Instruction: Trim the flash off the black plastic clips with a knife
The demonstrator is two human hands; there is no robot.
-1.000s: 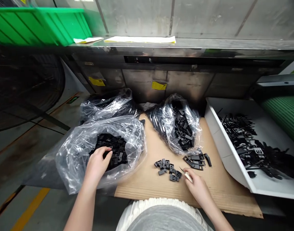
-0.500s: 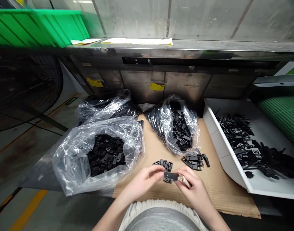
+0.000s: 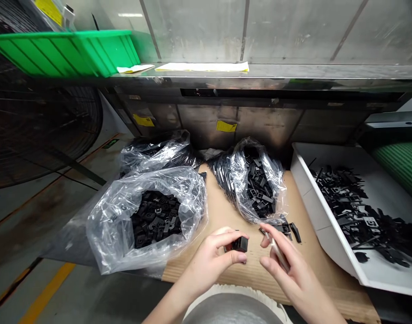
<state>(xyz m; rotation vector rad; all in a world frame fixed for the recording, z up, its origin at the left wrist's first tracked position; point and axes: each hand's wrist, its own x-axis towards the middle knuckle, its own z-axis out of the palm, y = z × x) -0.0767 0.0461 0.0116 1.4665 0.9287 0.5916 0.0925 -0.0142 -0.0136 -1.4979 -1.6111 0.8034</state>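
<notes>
Between thumb and fingers, my left hand (image 3: 214,254) grips a small black plastic part (image 3: 241,244) above the cardboard (image 3: 221,193). My right hand (image 3: 287,265) is just to the right, apart from the part. A slim pale tool (image 3: 277,253) lies held in its curled fingers, its kind unclear, while thumb and index finger are spread. Behind the right hand a few loose black plastic pieces (image 3: 295,232) lie on the cardboard, partly hidden by the fingers. Beyond them stands an open clear bag (image 3: 238,180) of similar black pieces (image 3: 260,189).
At the left sits another open plastic bag (image 3: 108,225) filled with black parts, with a further bag (image 3: 158,150) behind it. A white tray (image 3: 322,225) of black scraps stands right. A metal ledge (image 3: 276,72) carries a green bin (image 3: 91,54). A large fan (image 3: 51,130) is far left.
My right hand has come away from the black part and moved right, keeping the pale tool. The part stays in my left hand, now turned. The view has shifted slightly.
</notes>
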